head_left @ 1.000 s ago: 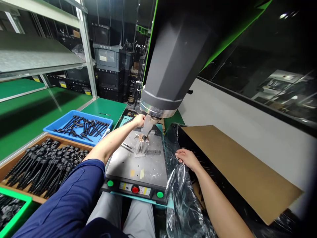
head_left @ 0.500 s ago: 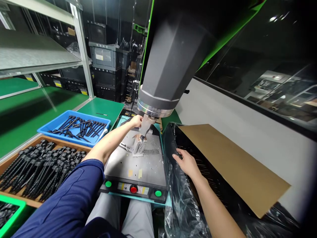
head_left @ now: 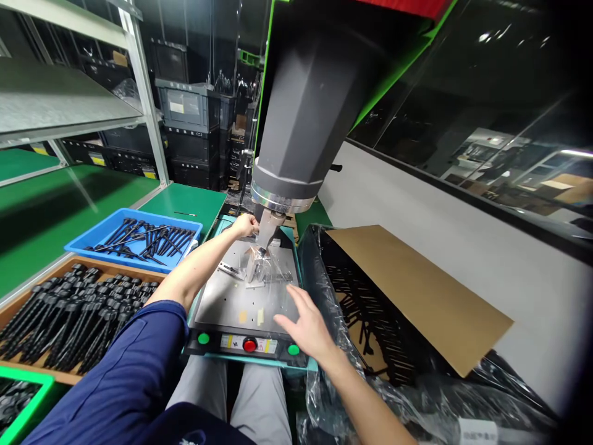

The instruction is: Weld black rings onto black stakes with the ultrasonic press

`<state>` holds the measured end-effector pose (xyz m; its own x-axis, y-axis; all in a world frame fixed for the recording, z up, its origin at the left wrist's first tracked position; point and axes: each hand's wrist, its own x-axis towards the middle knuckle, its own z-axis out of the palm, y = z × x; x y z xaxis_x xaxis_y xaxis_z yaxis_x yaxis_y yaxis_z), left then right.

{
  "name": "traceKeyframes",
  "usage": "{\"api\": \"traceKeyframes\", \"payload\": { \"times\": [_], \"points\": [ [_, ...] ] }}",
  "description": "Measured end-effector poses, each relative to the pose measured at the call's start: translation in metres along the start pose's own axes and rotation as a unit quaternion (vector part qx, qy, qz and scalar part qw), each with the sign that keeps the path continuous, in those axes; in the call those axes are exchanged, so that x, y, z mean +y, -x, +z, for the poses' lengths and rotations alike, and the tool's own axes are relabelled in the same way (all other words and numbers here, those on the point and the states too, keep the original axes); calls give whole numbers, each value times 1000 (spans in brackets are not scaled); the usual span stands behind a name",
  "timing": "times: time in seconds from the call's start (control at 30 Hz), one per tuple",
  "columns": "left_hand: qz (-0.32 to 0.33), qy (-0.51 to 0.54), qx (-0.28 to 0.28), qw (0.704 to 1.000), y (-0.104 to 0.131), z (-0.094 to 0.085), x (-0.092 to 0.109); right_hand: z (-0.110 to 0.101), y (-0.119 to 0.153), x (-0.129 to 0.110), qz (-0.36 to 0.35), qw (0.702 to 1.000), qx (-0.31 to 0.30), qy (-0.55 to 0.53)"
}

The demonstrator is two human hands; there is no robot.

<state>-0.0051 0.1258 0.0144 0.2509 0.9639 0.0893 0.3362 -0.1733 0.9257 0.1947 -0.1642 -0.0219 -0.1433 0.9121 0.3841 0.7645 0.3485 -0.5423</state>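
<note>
Curled beside the metal horn (head_left: 269,228) of a large grey machine head (head_left: 299,117), my left hand (head_left: 245,225) has its fingers closed. What they hold, if anything, is hidden. Below the horn, a small fixture block (head_left: 254,269) stands on the machine's metal base plate (head_left: 217,303), with clear plastic around it. My right hand (head_left: 306,324) hovers over the plate's right front, fingers spread, with nothing in it. Green buttons (head_left: 203,339) and a red button (head_left: 249,345) line the front edge of the base.
On the left, a blue tray (head_left: 83,242) and a brown tray (head_left: 55,272) hold several black stem-like parts. A box lined with black plastic (head_left: 324,290) stands on the right, more black parts inside and a cardboard sheet (head_left: 417,290) over it. Stacked crates (head_left: 189,145) stand behind.
My right hand has moved left from the plastic-lined box to above the base plate. More black parts now show in the box. My left hand stays beside the horn.
</note>
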Motion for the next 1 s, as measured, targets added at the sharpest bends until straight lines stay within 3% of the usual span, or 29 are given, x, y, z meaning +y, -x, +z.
{"api": "traceKeyframes", "payload": {
  "times": [0.13, 0.27, 0.43, 0.67, 1.0],
  "points": [
    [3, -29, 18, 999, 10, -11, 0, 51, -9, -29, -42, 997, 61, 25],
    [-4, -30, 30, 999, 19, -22, -2, 74, -15, -33, -42, 988, 137, 51],
    [-29, 12, 44, 999, 27, -27, -7, 72, -15, -25, -55, 975, 192, 99],
    [-108, 93, 89, 986, 39, -25, -10, 72, -20, -22, -75, 966, 195, 155],
    [-173, 101, 116, 973, 91, -23, -22, 72, -12, -41, -69, 971, 189, 130]
  ]
}}
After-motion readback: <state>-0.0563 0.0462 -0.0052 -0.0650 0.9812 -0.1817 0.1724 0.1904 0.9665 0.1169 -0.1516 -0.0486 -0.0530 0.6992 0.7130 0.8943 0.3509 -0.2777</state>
